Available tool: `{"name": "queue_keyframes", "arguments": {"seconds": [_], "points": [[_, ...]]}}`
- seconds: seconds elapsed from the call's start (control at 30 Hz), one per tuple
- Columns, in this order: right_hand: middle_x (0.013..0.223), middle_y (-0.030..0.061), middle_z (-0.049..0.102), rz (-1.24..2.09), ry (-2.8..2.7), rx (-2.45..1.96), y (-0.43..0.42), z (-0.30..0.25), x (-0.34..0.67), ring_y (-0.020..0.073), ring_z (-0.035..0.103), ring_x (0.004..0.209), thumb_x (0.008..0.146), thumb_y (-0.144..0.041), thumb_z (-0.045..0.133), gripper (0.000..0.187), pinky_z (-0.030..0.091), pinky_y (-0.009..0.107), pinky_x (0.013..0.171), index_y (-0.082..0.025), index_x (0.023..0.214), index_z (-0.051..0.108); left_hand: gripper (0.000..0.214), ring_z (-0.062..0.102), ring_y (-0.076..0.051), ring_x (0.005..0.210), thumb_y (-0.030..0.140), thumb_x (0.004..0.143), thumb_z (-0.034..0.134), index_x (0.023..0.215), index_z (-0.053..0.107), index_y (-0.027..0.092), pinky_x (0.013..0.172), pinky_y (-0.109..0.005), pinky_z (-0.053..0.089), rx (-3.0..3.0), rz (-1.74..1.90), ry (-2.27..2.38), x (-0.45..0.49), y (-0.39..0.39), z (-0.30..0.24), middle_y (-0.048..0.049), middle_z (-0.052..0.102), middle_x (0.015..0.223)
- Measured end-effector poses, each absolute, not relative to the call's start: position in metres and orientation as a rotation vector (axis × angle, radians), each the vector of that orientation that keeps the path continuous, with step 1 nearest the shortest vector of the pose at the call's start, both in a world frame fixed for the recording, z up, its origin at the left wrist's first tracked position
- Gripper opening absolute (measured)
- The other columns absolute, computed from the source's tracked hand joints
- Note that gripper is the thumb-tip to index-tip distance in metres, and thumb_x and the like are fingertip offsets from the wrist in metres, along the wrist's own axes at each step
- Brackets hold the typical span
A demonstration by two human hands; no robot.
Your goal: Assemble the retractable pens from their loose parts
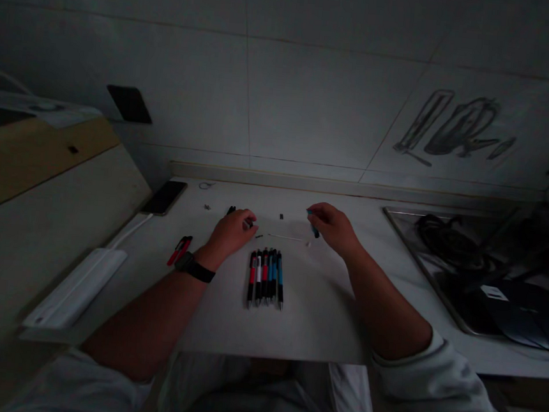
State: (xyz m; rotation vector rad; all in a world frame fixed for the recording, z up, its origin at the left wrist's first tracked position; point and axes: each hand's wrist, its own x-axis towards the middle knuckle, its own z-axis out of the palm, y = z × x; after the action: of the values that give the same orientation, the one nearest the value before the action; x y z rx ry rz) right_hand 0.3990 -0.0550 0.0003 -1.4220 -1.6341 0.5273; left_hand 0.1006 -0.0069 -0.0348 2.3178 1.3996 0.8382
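My left hand (232, 231) is closed over the counter, with a small dark piece (250, 224) showing at its fingertips. My right hand (334, 228) pinches a blue and black pen barrel (313, 225). Between the hands lie a thin refill (285, 237), a small dark spring-like part (259, 236) and a little white piece (308, 243). Two tiny dark parts (281, 217) sit farther back. Black pieces (231, 210) rest just behind my left hand. Closer to me, several pens (264, 277) with red, white and blue barrels lie side by side, tips toward me.
Red pen parts (180, 250) lie left of my watch. Small metallic bits (207, 207) and a thin loop (206, 186) are at the back left. A phone (165, 197) and a white power strip (78, 286) line the left side. A stove (456, 273) occupies the right.
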Motion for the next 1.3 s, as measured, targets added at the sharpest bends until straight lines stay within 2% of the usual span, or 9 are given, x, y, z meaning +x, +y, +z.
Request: {"name": "queue_keyframes", "arguments": {"seconds": [0.13, 0.3, 0.43, 0.57, 0.7, 0.87, 1.0, 1.17, 1.3], "points": [[0.087, -0.0012, 0.066, 0.904, -1.247, -1.178, -0.054, 0.002, 0.392, 0.0155, 0.064, 0.076, 0.076, -0.045, 0.08, 0.032, 0.053, 0.031, 0.072, -0.025, 0.094, 0.063, 0.019, 0.067, -0.023, 0.089, 0.027, 0.088, 0.074, 0.105, 0.068, 0.02, 0.083, -0.037, 0.052, 2.412, 0.902, 1.384, 0.1, -0.007, -0.033, -0.0073, 0.072, 0.103], [0.08, -0.0034, 0.067, 1.232, -0.912, -0.958, -0.061, 0.003, 0.377, 0.0151, 0.067, 0.077, 0.07, -0.04, 0.089, 0.038, 0.055, 0.035, 0.082, -0.025, 0.087, 0.059, 0.027, 0.062, -0.028, 0.111, 0.035, 0.091, 0.075, 0.113, 0.068, 0.022, 0.1, -0.045, 0.048, 2.593, 1.214, 1.211, 0.101, -0.015, -0.018, -0.0096, 0.069, 0.114], [0.08, -0.0025, 0.071, 1.48, -0.787, -0.843, -0.068, -0.002, 0.358, 0.0183, 0.071, 0.087, 0.069, -0.031, 0.091, 0.035, 0.056, 0.038, 0.089, -0.025, 0.085, 0.06, 0.03, 0.064, -0.027, 0.105, 0.037, 0.089, 0.079, 0.112, 0.067, 0.023, 0.097, -0.044, 0.049, 2.614, 1.252, 0.965, 0.109, -0.03, -0.007, -0.0074, 0.072, 0.109], [0.085, -0.0006, 0.074, 1.652, -0.699, -0.781, -0.075, -0.009, 0.341, 0.0185, 0.072, 0.088, 0.067, -0.023, 0.091, 0.035, 0.056, 0.036, 0.087, -0.024, 0.086, 0.062, 0.024, 0.067, -0.022, 0.094, 0.026, 0.088, 0.078, 0.108, 0.064, 0.022, 0.089, -0.04, 0.053, 2.387, 1.4, 0.975, 0.117, -0.039, -0.007, -0.0053, 0.073, 0.099], [0.09, 0.0003, 0.075, 1.775, -0.752, -0.809, -0.082, -0.012, 0.328, 0.017, 0.071, 0.087, 0.068, -0.024, 0.092, 0.036, 0.055, 0.033, 0.084, -0.023, 0.086, 0.061, 0.027, 0.07, -0.019, 0.093, 0.022, 0.089, 0.076, 0.112, 0.061, 0.023, 0.088, -0.036, 0.055, 2.123, 1.502, 0.97, 0.121, -0.04, -0.008, -0.0046, 0.073, 0.101], [0.083, -0.0019, 0.071, 1.747, -0.875, -0.889, -0.088, -0.016, 0.319, 0.0148, 0.067, 0.077, 0.067, -0.033, 0.094, 0.039, 0.054, 0.032, 0.078, -0.023, 0.087, 0.062, 0.041, 0.072, -0.018, 0.092, 0.019, 0.089, 0.074, 0.125, 0.056, 0.024, 0.092, -0.037, 0.054, 2.035, 1.545, 0.93, 0.121, -0.043, -0.005, -0.0017, 0.073, 0.095], [0.084, -0.0029, 0.07, 1.637, -0.969, -0.961, -0.089, -0.017, 0.317, 0.0138, 0.064, 0.073, 0.065, -0.037, 0.094, 0.043, 0.053, 0.031, 0.074, -0.024, 0.088, 0.06, 0.032, 0.072, -0.019, 0.095, 0.021, 0.09, 0.074, 0.119, 0.061, 0.023, 0.092, -0.037, 0.056, 2.065, 1.504, 0.943, 0.121, -0.048, -0.003, -0.0039, 0.073, 0.1], [0.076, -0.0049, 0.063, 1.305, -1.251, -0.99, -0.087, -0.024, 0.311, 0.0127, 0.058, 0.067, 0.07, -0.04, 0.087, 0.037, 0.048, 0.028, 0.066, -0.025, 0.085, 0.057, 0.036, 0.071, -0.02, 0.096, 0.026, 0.087, 0.079, 0.117, 0.059, 0.023, 0.091, -0.037, 0.057, 2.068, 1.434, 1.027, 0.124, -0.052, -0.004, -0.0049, 0.072, 0.1], [0.082, -0.0021, 0.065, 1.001, -1.478, -1.091, -0.09, -0.03, 0.308, 0.0155, 0.062, 0.073, 0.077, -0.037, 0.08, 0.028, 0.05, 0.031, 0.07, -0.026, 0.091, 0.059, 0.032, 0.071, -0.019, 0.091, 0.027, 0.089, 0.075, 0.115, 0.056, 0.023, 0.087, -0.035, 0.058, 2.025, 1.431, 1.04, 0.129, -0.055, -0.007, -0.0041, 0.07, 0.097]]}}
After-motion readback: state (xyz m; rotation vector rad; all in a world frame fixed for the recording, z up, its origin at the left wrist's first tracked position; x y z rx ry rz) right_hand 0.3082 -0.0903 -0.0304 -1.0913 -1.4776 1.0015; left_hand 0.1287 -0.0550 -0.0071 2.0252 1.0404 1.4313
